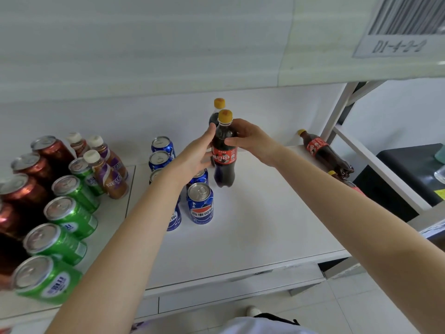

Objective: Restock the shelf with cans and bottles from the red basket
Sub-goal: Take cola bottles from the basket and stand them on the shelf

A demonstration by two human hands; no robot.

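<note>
Cola bottle (224,150) upright on shelf (277,213); right hand (250,138) gripping neck, left hand (197,155) open, seemingly touching side.

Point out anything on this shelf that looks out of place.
One cola bottle lies on its side at the shelf's right edge, while the other bottles and cans stand upright. A second one seems to lie beside it, mostly hidden by the right forearm.

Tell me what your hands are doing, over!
Right hand gripping cola bottle. Left hand open, steadying it. Bottle upright on shelf. Blue cans close beside.
</note>
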